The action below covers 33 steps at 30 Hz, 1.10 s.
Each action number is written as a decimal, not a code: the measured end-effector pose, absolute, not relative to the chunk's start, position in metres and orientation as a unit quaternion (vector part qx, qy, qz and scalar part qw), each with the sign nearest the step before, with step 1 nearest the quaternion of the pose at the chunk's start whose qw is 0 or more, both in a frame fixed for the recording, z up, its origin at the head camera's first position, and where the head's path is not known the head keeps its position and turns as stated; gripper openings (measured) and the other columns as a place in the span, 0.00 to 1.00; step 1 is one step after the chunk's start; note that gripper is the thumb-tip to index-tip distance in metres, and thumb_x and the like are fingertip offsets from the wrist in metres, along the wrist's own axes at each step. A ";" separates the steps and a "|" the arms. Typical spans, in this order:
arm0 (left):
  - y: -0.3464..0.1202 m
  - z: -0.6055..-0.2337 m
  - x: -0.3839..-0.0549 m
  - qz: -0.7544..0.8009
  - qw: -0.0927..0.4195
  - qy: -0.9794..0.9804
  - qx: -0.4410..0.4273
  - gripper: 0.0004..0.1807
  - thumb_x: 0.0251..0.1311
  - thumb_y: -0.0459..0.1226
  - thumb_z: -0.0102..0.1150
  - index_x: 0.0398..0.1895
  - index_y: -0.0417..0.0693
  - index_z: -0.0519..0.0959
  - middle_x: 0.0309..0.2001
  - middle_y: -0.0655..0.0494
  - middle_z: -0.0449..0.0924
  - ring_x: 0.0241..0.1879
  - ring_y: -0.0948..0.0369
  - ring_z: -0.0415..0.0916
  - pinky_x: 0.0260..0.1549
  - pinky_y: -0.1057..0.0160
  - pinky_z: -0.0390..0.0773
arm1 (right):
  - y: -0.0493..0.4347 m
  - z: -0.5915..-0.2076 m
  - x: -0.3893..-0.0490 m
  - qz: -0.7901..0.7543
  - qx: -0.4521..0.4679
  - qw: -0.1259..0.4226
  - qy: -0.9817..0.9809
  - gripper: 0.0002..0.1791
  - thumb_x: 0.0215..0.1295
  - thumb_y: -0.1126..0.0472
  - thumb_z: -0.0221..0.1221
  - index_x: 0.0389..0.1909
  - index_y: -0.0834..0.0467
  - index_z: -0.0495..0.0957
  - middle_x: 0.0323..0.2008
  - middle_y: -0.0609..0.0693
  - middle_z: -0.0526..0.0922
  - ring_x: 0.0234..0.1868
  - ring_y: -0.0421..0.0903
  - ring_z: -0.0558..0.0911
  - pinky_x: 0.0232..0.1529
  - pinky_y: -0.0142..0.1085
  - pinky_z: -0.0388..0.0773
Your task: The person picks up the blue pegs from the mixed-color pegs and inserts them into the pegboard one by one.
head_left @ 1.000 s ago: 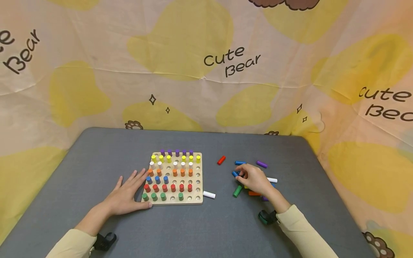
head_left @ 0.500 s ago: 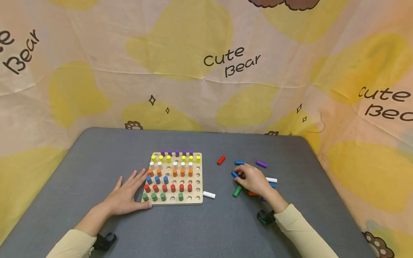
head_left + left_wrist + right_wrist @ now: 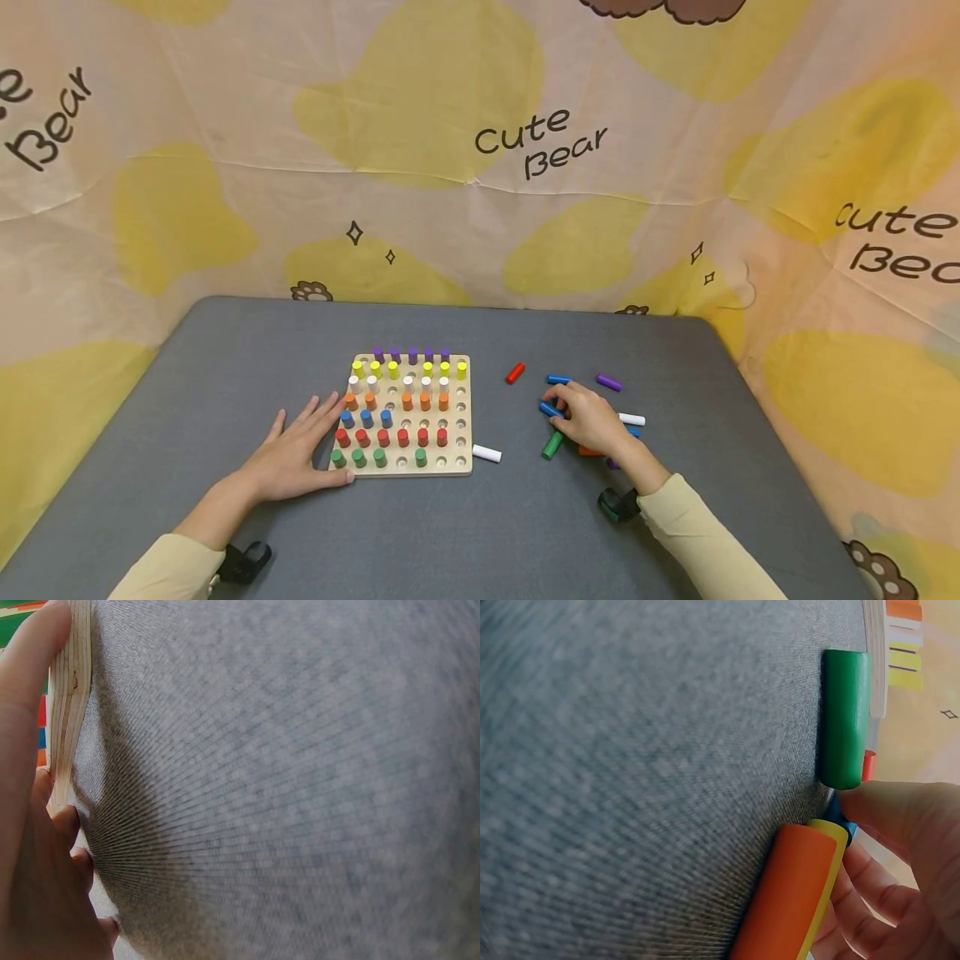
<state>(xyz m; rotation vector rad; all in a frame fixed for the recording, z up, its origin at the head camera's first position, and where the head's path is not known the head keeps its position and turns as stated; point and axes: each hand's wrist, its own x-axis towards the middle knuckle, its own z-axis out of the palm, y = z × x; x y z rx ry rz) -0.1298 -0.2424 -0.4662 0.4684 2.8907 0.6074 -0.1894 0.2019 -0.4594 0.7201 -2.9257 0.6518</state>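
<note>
Fingers of the right hand (image 3: pixel 588 414) pinch a smooth blue cylinder (image 3: pixel 551 409) beside a green cylinder (image 3: pixel 552 445) on the fabric-textured worktop (image 3: pixel 420 533). Left hand (image 3: pixel 296 458): fingers spread, thumb at the near-left corner of the layered-wood pegboard (image 3: pixel 450 417). Versus one second ago, I see more of the blue cylinder's length; left hand unchanged.

Grey tabletop (image 3: pixel 435 533) beneath a wooden pegboard (image 3: pixel 452 415) and loose pegs (image 3: pixel 552 445) (several colours)
</note>
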 end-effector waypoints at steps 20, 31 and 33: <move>-0.242 -0.465 -0.130 0.200 0.077 0.964 0.156 0.59 0.39 0.70 0.57 0.73 0.55 0.48 0.72 0.46 0.47 0.70 0.42 0.41 0.59 0.30 0.34 | 0.202 -0.459 -0.193 0.256 0.253 0.042 -0.932 0.15 0.51 0.67 0.65 0.41 0.55 0.79 0.28 0.47 0.74 0.25 0.39 0.71 0.24 0.29 0.68; -0.242 -0.464 -0.130 0.199 0.078 0.965 0.154 0.59 0.39 0.70 0.58 0.73 0.54 0.48 0.72 0.46 0.48 0.70 0.42 0.41 0.59 0.31 0.34 | 0.190 -0.456 -0.198 0.264 0.244 0.038 -0.932 0.14 0.53 0.66 0.64 0.42 0.54 0.79 0.31 0.46 0.77 0.27 0.38 0.73 0.27 0.29 0.70; -0.242 -0.464 -0.129 0.200 0.077 0.964 0.155 0.59 0.39 0.70 0.58 0.72 0.54 0.49 0.72 0.46 0.48 0.70 0.42 0.41 0.59 0.31 0.34 | 0.187 -0.455 -0.198 0.270 0.248 0.044 -0.929 0.14 0.53 0.66 0.64 0.42 0.54 0.79 0.32 0.46 0.78 0.27 0.38 0.73 0.27 0.29 0.70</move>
